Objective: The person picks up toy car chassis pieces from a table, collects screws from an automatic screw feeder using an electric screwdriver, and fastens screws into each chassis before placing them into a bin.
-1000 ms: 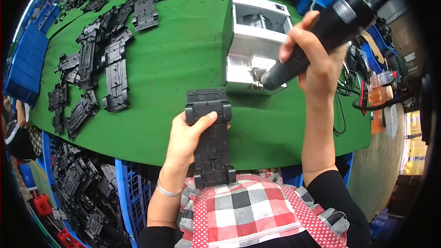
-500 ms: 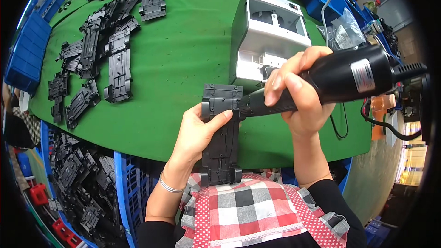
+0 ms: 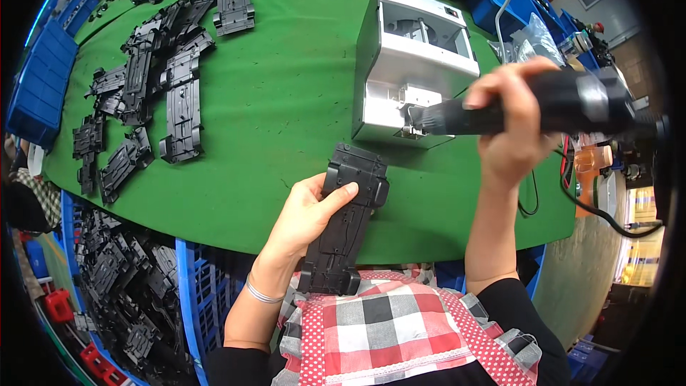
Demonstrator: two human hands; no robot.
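Note:
My left hand (image 3: 307,211) grips a black plastic toy-car chassis (image 3: 341,232) near its far end, thumb lying across the top face. The chassis is tilted slightly to the right and its near end reaches my apron. In my right hand (image 3: 516,118) is a black electric screwdriver (image 3: 572,104), blurred by motion, with my fingers wrapped around its body. Its tip is at the front pickup of a silver screw feeder (image 3: 421,50); whether they touch, I cannot tell. The screwdriver partly hides the feeder's lower right front.
More black chassis (image 3: 139,75) lie in a heap on the green cloth (image 3: 279,78) at the left. A blue crate (image 3: 187,300) below the table edge holds many others. Blue bins (image 3: 43,86) stand far left and back right. A cable (image 3: 607,218) hangs at the right.
The screwdriver has lifted off the chassis and moved right and up to the screw feeder's front. My left hand has tilted the chassis, its far end shifting a little right and nearer.

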